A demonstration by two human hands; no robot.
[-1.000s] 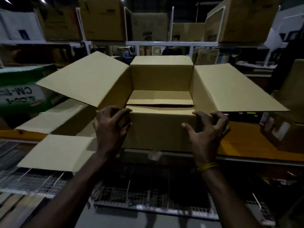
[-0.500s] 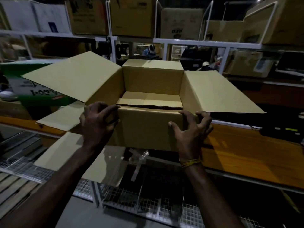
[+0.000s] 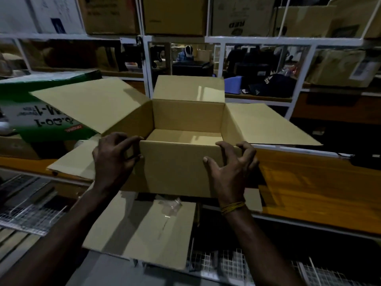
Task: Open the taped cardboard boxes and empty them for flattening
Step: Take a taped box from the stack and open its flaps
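A plain brown cardboard box (image 3: 177, 168) stands open at the front of an orange wooden shelf (image 3: 309, 195), all its top flaps spread outward. Its inside looks bare down to the bottom panel. My left hand (image 3: 112, 159) grips the box's near left corner with curled fingers. My right hand (image 3: 231, 168) grips the near right corner, thumb on the front wall and fingers over the edge. A yellow band circles my right wrist. A scrap of clear tape (image 3: 172, 207) hangs under the box.
Flattened cardboard sheets (image 3: 144, 232) lie below and left of the box. A green and white printed box (image 3: 41, 118) sits at the left. White metal racks (image 3: 216, 41) with more cartons fill the background. Wire mesh shelving (image 3: 233, 265) runs below.
The box has come nearer and tipped so its inside bottom shows; the inner flap seen earlier no longer covers it. Both hands have kept their hold on the front corners.
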